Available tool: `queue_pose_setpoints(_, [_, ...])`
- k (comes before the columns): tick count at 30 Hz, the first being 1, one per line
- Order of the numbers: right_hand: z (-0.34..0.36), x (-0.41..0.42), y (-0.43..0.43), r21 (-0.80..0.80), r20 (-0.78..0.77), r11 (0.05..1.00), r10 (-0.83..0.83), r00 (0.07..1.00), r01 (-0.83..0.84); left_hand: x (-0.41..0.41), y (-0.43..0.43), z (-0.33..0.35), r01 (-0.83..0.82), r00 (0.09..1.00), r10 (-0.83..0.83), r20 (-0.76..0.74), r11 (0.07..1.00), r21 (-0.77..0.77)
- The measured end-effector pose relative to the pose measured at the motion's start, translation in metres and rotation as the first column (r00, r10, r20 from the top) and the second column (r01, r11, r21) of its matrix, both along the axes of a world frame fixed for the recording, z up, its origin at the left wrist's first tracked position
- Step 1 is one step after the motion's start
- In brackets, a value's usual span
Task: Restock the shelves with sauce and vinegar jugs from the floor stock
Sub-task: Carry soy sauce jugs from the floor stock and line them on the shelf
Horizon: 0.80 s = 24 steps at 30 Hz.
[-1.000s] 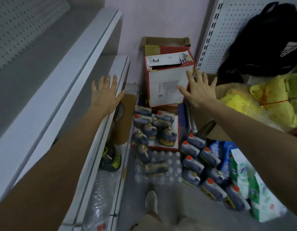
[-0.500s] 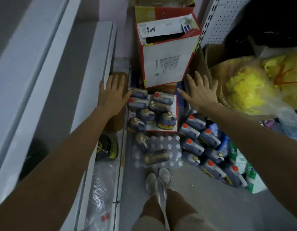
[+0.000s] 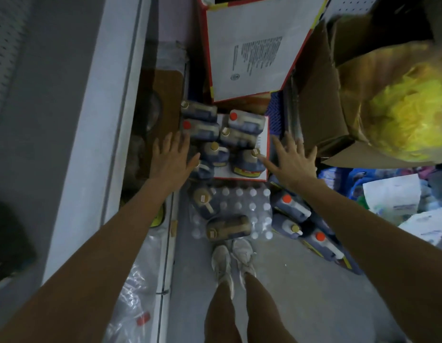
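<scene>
Head view, looking straight down at the aisle floor. Left hand (image 3: 170, 159) and right hand (image 3: 293, 162) both empty, fingers straight and spread, palms down, poised either side of a cluster of dark jugs (image 3: 248, 162) standing and lying on a flat box (image 3: 221, 170) just beside the shelf (image 3: 91, 144). Right thumb very near a gold cap; contact not discernible. Further jugs in a row on the floor to the right, partly under the right forearm, and two more lying on a bottle pack (image 3: 239, 201) just ahead of the shoes (image 3: 221, 261). Judged full, hence heavy and prone to slosh when tilted; walls probably stiff plastic, smooth and slippery under a flat palm. Best taken by the moulded handle beside the neck, fingers curled through, with the other hand under the base for the lift; caps unsuitable as a hold.
</scene>
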State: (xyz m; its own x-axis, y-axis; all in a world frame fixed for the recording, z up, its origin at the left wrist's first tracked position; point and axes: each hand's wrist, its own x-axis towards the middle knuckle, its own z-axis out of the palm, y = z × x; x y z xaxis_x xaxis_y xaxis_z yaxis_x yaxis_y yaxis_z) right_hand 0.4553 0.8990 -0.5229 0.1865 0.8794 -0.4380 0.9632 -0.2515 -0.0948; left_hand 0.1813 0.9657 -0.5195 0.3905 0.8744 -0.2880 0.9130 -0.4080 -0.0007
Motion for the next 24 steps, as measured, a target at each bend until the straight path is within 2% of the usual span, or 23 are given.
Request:
queue_pose_setpoints(4, [-0.048, -0.015, -0.02, -0.027, -0.053, 0.999, -0.026, 0.998, 0.025, -0.005, -0.014, -0.04, 0.03, 0.999, -0.032, -0.026, 0.998, -0.046])
queue_pose_setpoints(9, [-0.106, -0.014, -0.042, -0.119, -0.039, 0.992, -0.051, 0.998, 0.046, 0.003, -0.019, -0.089, 0.035, 0.999, -0.036, -0.012, 0.998, -0.059])
queue_pose_setpoints(12, [-0.138, -0.008, -0.045, -0.105, -0.074, 0.993, -0.062, 0.995, 0.054, 0.019, -0.015, -0.116, 0.056, 0.998, -0.057, -0.013, 0.995, -0.084])
queue_pose_setpoints(17, [-0.184, 0.008, -0.028, -0.082, -0.147, 0.98, -0.19, 0.971, 0.179, 0.058, 0.004, -0.161, 0.133, 0.991, -0.129, 0.037, 0.982, -0.134])
queue_pose_setpoints(21, [-0.216, 0.026, -0.002, 0.003, -0.341, 0.947, -0.301, 0.89, 0.321, 0.088, 0.019, -0.189, 0.17, 0.984, -0.16, 0.081, 0.976, -0.135])
queue_pose_setpoints(24, [-0.242, 0.04, 0.019, 0.037, -0.567, 0.914, -0.314, 0.762, 0.404, 0.107, 0.028, -0.208, 0.18, 0.982, -0.17, 0.084, 0.975, -0.129])
